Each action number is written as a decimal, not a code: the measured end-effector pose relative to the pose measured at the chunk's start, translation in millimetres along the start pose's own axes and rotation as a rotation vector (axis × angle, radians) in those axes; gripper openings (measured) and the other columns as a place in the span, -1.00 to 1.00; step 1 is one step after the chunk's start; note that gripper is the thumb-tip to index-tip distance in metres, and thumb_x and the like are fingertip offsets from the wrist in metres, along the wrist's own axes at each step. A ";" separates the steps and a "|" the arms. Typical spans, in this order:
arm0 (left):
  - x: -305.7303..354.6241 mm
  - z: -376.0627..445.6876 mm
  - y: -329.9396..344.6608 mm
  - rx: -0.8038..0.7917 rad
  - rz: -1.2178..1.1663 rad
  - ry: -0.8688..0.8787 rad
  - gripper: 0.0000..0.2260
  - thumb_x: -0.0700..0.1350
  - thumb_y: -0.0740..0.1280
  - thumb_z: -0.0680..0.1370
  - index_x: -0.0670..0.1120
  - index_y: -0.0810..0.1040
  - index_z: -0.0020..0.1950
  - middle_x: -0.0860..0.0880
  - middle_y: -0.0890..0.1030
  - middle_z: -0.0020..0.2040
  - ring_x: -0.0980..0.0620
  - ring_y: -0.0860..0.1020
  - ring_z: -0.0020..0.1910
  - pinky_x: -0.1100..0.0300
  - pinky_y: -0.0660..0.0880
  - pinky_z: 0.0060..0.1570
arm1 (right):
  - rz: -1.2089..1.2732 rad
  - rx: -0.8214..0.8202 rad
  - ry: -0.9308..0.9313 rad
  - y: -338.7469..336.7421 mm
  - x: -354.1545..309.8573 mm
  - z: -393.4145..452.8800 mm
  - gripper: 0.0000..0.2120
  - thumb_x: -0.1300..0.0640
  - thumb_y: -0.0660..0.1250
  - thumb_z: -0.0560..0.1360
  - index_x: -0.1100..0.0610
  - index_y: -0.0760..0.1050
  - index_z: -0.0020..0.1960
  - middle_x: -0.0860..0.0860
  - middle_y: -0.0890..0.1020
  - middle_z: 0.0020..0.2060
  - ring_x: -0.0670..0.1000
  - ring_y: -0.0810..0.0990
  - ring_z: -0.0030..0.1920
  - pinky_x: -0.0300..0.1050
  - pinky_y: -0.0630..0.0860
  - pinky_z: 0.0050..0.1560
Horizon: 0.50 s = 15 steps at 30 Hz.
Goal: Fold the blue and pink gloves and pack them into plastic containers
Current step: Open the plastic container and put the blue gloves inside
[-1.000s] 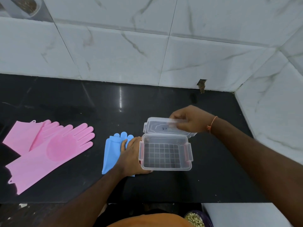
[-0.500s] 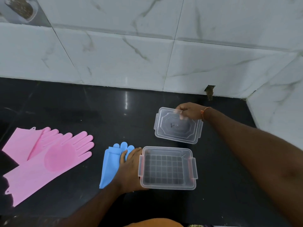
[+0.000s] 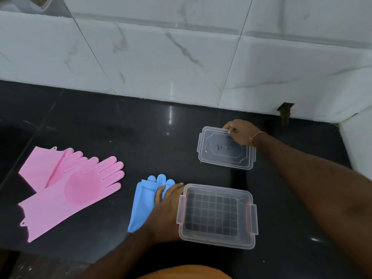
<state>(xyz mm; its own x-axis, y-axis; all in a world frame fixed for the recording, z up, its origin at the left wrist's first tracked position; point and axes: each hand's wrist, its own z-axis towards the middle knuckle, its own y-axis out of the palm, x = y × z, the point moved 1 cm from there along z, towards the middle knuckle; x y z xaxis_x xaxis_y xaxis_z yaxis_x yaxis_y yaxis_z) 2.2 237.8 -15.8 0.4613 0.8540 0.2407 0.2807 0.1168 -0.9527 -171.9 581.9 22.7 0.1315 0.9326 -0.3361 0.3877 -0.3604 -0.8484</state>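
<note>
While one lid (image 3: 225,149) lies, two pink gloves (image 3: 72,190)

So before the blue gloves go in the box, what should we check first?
1. Box open, nothing inside: ok.
2. Lid out of the way: ok, it lies on the counter behind the box, though the right hand pinches its far edge.
3. Blue gloves folded: ok, they look folded into a narrow strip; how neatly, cannot tell.
4. Left hand has hold of them: not ok, it only rests flat on them.
5. Folded gloves fit the box: cannot tell; they look about as long as it.
6. Pink gloves folded: not ok, they lie flat and spread out.
</note>
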 end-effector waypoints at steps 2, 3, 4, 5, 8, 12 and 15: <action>-0.7 -8.4 -10.7 0.058 -0.175 0.071 -0.04 0.57 0.51 0.23 0.13 0.44 0.50 0.20 0.50 0.41 -0.05 0.55 0.47 0.61 0.23 0.19 | 0.017 0.079 0.007 2.9 -0.6 -8.6 -0.66 0.21 0.27 0.63 0.07 0.59 0.37 0.11 0.62 0.23 0.16 0.60 0.23 0.13 0.53 0.36; -1.2 -9.9 -13.8 0.027 -0.292 0.104 -0.09 0.50 0.51 0.36 0.21 0.27 0.59 0.30 0.32 0.48 0.04 0.36 0.60 0.72 -0.48 -0.30 | 0.016 0.108 0.006 2.8 -3.9 -14.7 -0.63 0.20 0.29 0.62 0.06 0.56 0.41 0.10 0.60 0.28 0.16 0.58 0.28 0.18 0.52 0.38; -3.8 -11.0 -10.2 -0.024 -0.406 0.142 -0.08 0.48 0.51 0.38 0.26 0.19 0.61 0.37 0.22 0.47 0.22 0.23 0.62 0.10 -0.05 0.73 | 0.008 0.135 -0.003 2.7 -9.7 -22.0 -0.61 0.19 0.31 0.62 0.05 0.54 0.43 0.09 0.58 0.33 0.16 0.56 0.32 0.22 0.51 0.40; -6.3 -11.8 -10.6 -0.033 -0.484 0.155 -0.03 0.46 0.56 0.33 0.23 0.20 0.62 0.41 0.20 0.43 0.39 0.17 0.56 0.06 0.06 0.69 | 0.007 0.170 -0.025 2.3 -16.5 -29.1 -0.61 0.19 0.31 0.62 0.06 0.54 0.44 0.09 0.57 0.36 0.17 0.54 0.35 0.22 0.50 0.41; -19.3 -16.5 -12.7 -0.056 -0.551 0.148 0.32 0.39 0.69 0.22 0.12 -0.01 0.76 0.36 0.16 0.58 0.43 0.07 0.60 0.21 0.15 0.61 | 0.064 0.288 -0.121 5.0 -52.3 -57.7 -0.62 0.23 0.32 0.63 0.11 0.55 0.43 0.12 0.60 0.36 0.17 0.56 0.35 0.12 0.48 0.44; -45.9 -31.9 -14.7 -0.085 -0.577 0.213 0.40 0.39 0.70 0.21 0.37 -0.30 0.69 0.35 -0.15 0.73 0.28 -0.13 0.72 0.12 0.05 0.64 | 0.129 0.400 -0.224 24.5 -117.3 -109.9 -0.66 0.17 0.33 0.65 0.07 0.55 0.42 0.08 0.62 0.34 0.11 0.57 0.33 0.01 0.46 0.39; -64.4 -48.0 -15.1 -0.006 -0.618 0.188 0.35 0.33 0.72 0.22 0.36 -0.19 0.71 0.26 -0.05 0.74 0.14 -0.08 0.75 -0.01 0.11 0.66 | 0.179 0.446 -0.286 52.0 -168.8 -150.1 -0.67 0.19 0.35 0.63 0.08 0.57 0.38 0.06 0.65 0.25 0.08 0.60 0.25 -0.06 0.48 0.31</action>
<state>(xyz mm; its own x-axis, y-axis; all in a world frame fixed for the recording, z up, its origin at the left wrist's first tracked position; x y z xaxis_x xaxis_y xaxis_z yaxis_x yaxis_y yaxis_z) 8.6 156.7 -8.0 0.3523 0.5269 0.7735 0.5464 0.5552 -0.6270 -37.0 408.5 96.7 -0.1168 0.8362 -0.5359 -0.0492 -0.5438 -0.8378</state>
